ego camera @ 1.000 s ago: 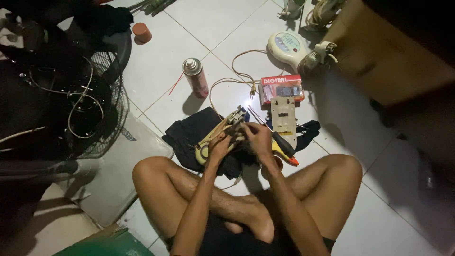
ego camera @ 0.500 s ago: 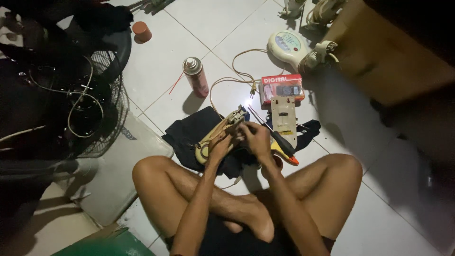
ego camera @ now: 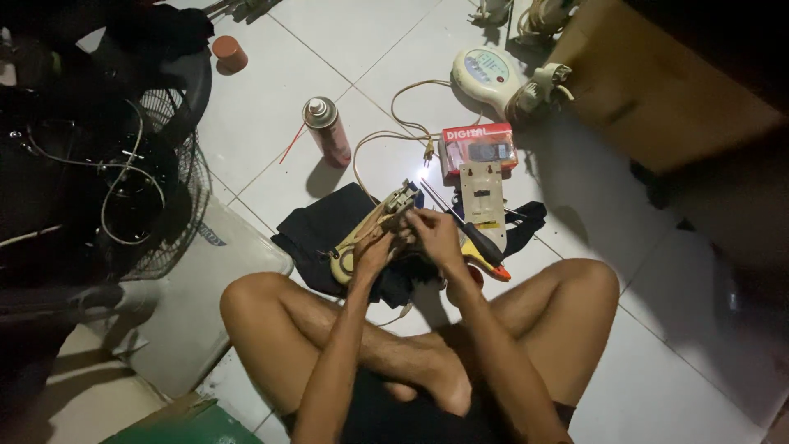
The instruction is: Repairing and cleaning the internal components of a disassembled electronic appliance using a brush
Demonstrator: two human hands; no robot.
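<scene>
Both hands (ego camera: 407,238) grip a beige part (ego camera: 371,233), long axis running lower-left to upper-right.

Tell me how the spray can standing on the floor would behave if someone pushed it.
The spray can is tall and narrow, so it would probably tip. Once down, its round body would likely roll on the smooth tiles.

Dim room with a white tiled floor (ego camera: 690,362) and brown wooden furniture (ego camera: 657,90) at the upper right.
</scene>
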